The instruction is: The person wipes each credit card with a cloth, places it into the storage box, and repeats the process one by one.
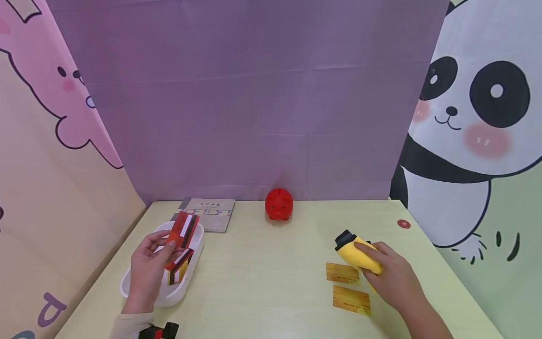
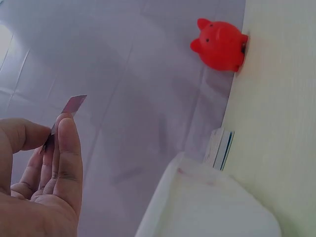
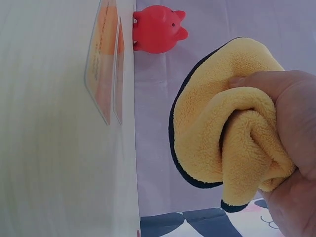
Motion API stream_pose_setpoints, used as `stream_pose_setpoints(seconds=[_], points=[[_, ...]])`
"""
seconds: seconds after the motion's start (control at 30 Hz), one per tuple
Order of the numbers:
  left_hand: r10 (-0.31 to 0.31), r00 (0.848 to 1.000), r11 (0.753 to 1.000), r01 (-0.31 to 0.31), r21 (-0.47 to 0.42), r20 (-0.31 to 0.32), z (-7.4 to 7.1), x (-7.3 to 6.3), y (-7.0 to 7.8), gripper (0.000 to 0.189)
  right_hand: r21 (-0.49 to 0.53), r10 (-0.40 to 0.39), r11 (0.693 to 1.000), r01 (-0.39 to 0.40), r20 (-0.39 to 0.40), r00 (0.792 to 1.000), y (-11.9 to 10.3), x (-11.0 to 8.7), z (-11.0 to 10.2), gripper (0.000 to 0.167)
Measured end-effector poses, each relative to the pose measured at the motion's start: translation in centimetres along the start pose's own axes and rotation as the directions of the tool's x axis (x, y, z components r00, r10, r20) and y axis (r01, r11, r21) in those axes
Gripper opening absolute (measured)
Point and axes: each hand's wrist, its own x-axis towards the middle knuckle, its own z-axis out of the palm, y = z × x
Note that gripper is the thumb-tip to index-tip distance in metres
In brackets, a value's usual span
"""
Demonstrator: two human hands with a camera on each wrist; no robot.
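Observation:
My left hand (image 1: 148, 266) pinches a red card (image 1: 184, 229) with a dark stripe between thumb and fingers, above a white tray (image 1: 195, 263) on the left. Edge-on, the same card (image 2: 74, 104) shows in the left wrist view. More red and yellow cards (image 1: 179, 267) show inside the tray, just below the hand. On the right, my right hand (image 1: 395, 278) grips a bunched yellow cloth (image 3: 207, 118) with black edging. Two gold cards (image 1: 343, 272) (image 1: 351, 300) lie on the table beside that hand, one in front of the other.
A red piggy bank (image 1: 279, 204) stands at the back middle of the table (image 1: 262, 278). Behind the tray lies a grey booklet (image 1: 211, 214). A small red round sticker (image 1: 404, 224) is near the right edge. A purple curtain (image 1: 254, 103) hangs behind.

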Motion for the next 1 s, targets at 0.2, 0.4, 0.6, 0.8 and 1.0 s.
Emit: stream_pose_setpoints(seconds=[0.2, 0.4, 0.6, 0.8, 1.0], points=[[-0.001, 1.0, 1.0, 0.001, 0.0, 0.0, -1.5, 0.3, -0.5, 0.038, 0.0, -0.001, 1.0, 0.001, 0.004, 1.0, 0.1, 0.0, 0.1, 0.065], [0.0, 1.0, 1.0, 0.0, 0.02, -0.023, -2.7, 0.6, -1.0, 0.037, -0.018, 0.013, 1.0, -0.013, 0.016, 1.0, 0.1, 0.0, 0.2, 0.065], [-0.041, 0.998, 0.995, 0.045, 0.091, -0.046, -3.4, 0.9, -1.2, 0.037, -0.015, 0.014, 1.0, -0.013, 0.014, 1.0, 0.2, -0.1, 0.3, 0.065], [-0.116, 0.992, 0.96, 0.126, 0.252, -0.056, -4.0, 1.2, -1.7, 0.037, -0.018, 0.017, 1.0, -0.017, 0.027, 0.999, 0.1, -0.2, 0.4, 0.066], [-0.176, 0.984, 0.922, 0.175, 0.345, -0.029, -4.2, 1.5, -1.9, 0.036, -0.016, 0.008, 1.0, -0.008, 0.029, 1.0, 0.0, -0.1, 0.3, 0.066]])
